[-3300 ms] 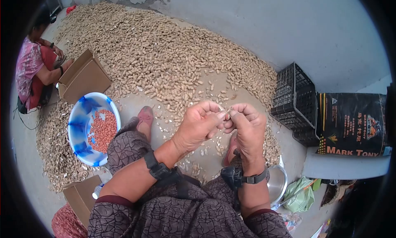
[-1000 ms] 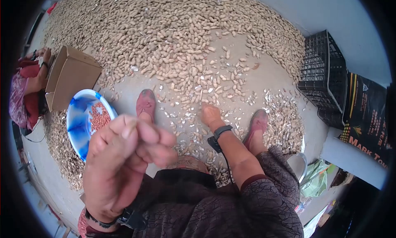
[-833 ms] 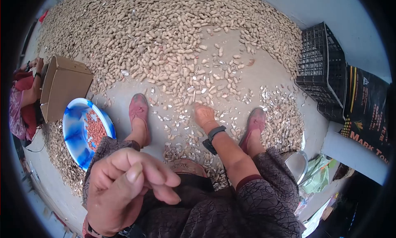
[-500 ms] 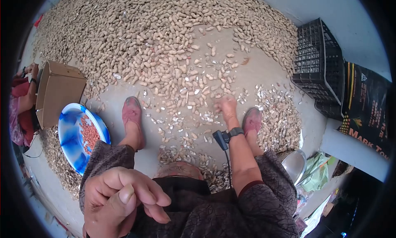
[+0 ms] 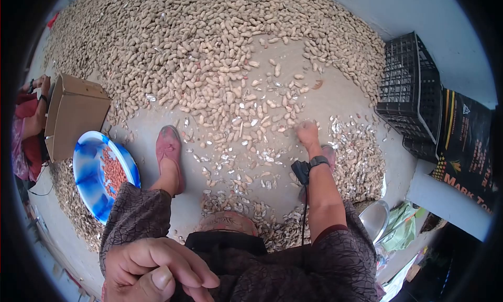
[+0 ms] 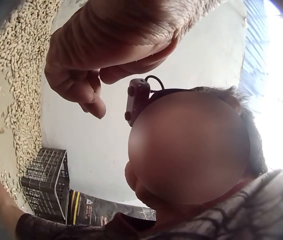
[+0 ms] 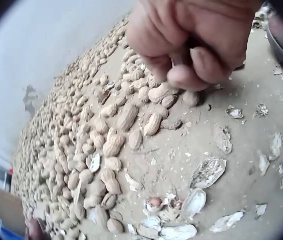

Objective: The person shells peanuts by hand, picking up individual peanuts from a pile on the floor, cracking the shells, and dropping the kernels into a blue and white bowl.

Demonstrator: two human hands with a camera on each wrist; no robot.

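Observation:
My right hand (image 5: 307,133) is low over the floor at the edge of the scattered unshelled peanuts (image 5: 225,82). Its fingers curl in, and in the right wrist view the fingertips are right at a peanut (image 7: 191,98), with more peanuts (image 7: 154,123) beside it. My left hand (image 5: 157,270) is raised over my lap at the bottom of the head view, fingers loosely bent and thumb near the forefinger. Nothing shows in the left hand (image 6: 101,55) in its wrist view. Left of my foot, a blue-and-white basin (image 5: 86,171) contains reddish shelled peanuts (image 5: 113,172).
Empty shells (image 5: 359,163) lie by my right shoe and between my feet. A black crate (image 5: 408,87) and a black sack (image 5: 466,145) stand at right, a metal bowl (image 5: 374,218) nearer me. At left, another person (image 5: 29,126) sits behind a cardboard box (image 5: 78,111).
Both hands were together at a peanut pod over three seconds ago. They parted; my right hand reached the floor and then shifted rightward among the peanuts, while my left hand sank lower.

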